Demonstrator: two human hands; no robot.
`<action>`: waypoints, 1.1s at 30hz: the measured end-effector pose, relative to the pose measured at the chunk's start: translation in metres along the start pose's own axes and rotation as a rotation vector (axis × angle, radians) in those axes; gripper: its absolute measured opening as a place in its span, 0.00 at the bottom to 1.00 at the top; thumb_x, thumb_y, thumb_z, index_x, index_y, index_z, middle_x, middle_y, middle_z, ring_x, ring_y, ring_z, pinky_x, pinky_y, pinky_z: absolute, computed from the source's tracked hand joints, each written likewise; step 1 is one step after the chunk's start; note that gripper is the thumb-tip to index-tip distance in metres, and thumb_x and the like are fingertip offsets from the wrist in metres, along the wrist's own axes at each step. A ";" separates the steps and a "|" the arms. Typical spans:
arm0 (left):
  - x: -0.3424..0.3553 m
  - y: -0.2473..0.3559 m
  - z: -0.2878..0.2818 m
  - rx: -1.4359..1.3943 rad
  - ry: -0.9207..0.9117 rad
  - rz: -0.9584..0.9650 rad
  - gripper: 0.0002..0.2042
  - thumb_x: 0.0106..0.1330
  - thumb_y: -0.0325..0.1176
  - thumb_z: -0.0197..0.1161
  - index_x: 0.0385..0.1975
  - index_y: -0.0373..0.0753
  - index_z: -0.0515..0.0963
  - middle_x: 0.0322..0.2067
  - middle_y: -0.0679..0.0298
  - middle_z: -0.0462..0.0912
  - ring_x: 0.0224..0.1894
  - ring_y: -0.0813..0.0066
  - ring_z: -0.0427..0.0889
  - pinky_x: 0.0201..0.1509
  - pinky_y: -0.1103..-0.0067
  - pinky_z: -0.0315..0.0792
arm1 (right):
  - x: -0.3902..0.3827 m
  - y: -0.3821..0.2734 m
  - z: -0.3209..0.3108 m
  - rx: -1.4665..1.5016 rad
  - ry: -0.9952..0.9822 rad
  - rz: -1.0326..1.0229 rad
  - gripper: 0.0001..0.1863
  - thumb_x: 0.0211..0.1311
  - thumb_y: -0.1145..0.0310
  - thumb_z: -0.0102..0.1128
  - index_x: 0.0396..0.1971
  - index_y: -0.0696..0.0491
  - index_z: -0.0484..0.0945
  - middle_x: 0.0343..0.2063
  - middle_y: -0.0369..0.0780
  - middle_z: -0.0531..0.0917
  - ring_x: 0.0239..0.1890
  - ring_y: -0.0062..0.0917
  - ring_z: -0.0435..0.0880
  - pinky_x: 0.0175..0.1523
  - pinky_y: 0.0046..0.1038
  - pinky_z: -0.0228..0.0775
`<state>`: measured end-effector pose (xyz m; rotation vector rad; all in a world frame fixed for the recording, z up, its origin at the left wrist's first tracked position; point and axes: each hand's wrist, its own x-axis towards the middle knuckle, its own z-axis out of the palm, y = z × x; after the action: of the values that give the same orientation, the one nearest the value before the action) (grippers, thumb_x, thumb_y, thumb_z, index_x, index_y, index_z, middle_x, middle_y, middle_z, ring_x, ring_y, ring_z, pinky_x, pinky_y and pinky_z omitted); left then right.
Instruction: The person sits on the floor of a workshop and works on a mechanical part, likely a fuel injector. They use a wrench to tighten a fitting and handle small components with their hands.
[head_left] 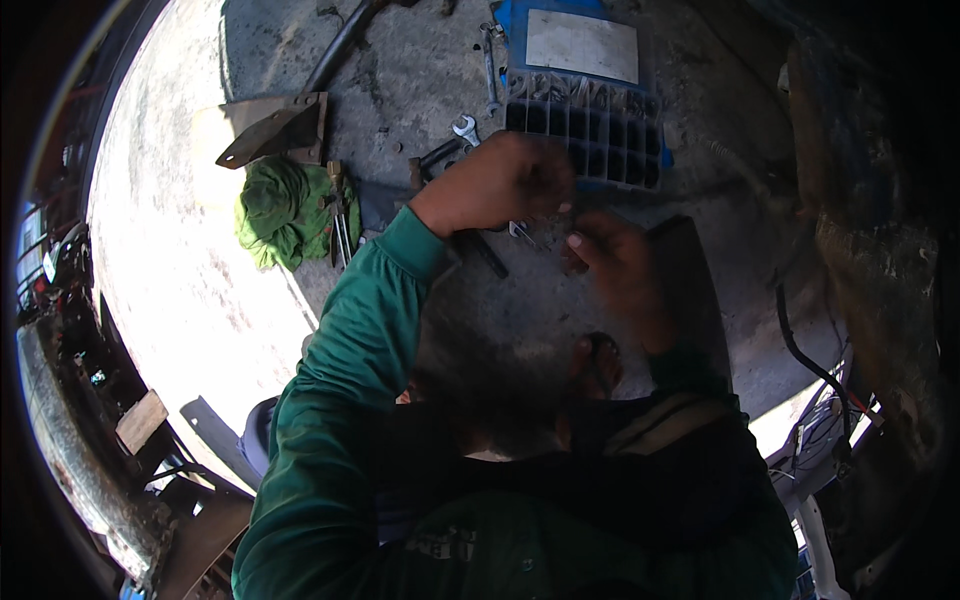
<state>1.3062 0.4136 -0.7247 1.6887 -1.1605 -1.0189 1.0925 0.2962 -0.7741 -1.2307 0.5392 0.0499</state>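
Note:
My left hand (500, 182) is closed with its fingers curled inward, over the near edge of a compartment organizer box (583, 130). Close by to its right, my right hand (622, 268) has thumb and fingers pressed together. The fingertips of both hands almost meet; whatever they hold is too small and dark to make out. Below and left of the left hand lie a dark-handled tool (485, 255) and a small metal tool (522, 234). A wrench (466, 129) with an open jaw shows just beyond the left wrist, partly hidden.
A green cloth (285, 210) lies left on the concrete floor, with pliers-like tools (341, 222) beside it. Behind it sits a rusty metal bracket (275, 132). Another wrench (490, 70) rests left of the organizer. A dark panel (692, 290) stands near my right arm; cables (808, 365) hang right.

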 end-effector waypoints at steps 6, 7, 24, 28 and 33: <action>0.023 -0.038 -0.031 0.329 0.497 0.022 0.09 0.60 0.29 0.70 0.39 0.36 0.84 0.34 0.55 0.87 0.39 0.61 0.87 0.45 0.69 0.78 | -0.007 0.019 -0.051 -0.392 0.247 -0.085 0.10 0.67 0.68 0.64 0.43 0.57 0.80 0.32 0.39 0.84 0.35 0.23 0.82 0.42 0.29 0.74; 0.027 -0.047 -0.036 0.376 0.553 0.042 0.08 0.60 0.30 0.70 0.38 0.38 0.85 0.35 0.54 0.87 0.40 0.57 0.86 0.46 0.67 0.79 | -0.006 0.031 -0.061 -0.530 0.342 -0.161 0.11 0.66 0.67 0.65 0.43 0.57 0.80 0.32 0.40 0.85 0.34 0.27 0.83 0.42 0.31 0.74; 0.081 -0.047 -0.040 0.723 0.386 0.173 0.09 0.56 0.36 0.71 0.34 0.44 0.89 0.39 0.57 0.86 0.48 0.57 0.82 0.56 0.65 0.76 | 0.003 0.059 -0.088 -1.160 0.508 -0.551 0.10 0.65 0.62 0.61 0.41 0.51 0.80 0.37 0.42 0.84 0.38 0.42 0.83 0.46 0.42 0.73; 0.085 -0.050 -0.040 0.732 0.402 0.158 0.08 0.57 0.35 0.70 0.36 0.46 0.89 0.42 0.57 0.85 0.49 0.56 0.82 0.56 0.65 0.76 | 0.004 0.060 -0.088 -1.158 0.508 -0.540 0.10 0.65 0.62 0.61 0.41 0.51 0.80 0.36 0.42 0.83 0.39 0.42 0.83 0.45 0.42 0.73; 0.092 -0.050 -0.040 0.767 0.296 0.067 0.09 0.60 0.36 0.67 0.38 0.48 0.89 0.44 0.55 0.83 0.49 0.55 0.82 0.56 0.64 0.77 | 0.005 0.062 -0.089 -1.117 0.499 -0.566 0.10 0.65 0.63 0.62 0.40 0.52 0.80 0.36 0.43 0.83 0.38 0.42 0.84 0.43 0.42 0.74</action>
<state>1.3797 0.3447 -0.7730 2.2633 -1.4927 -0.2481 1.0442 0.2364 -0.8510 -2.4883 0.5802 -0.5117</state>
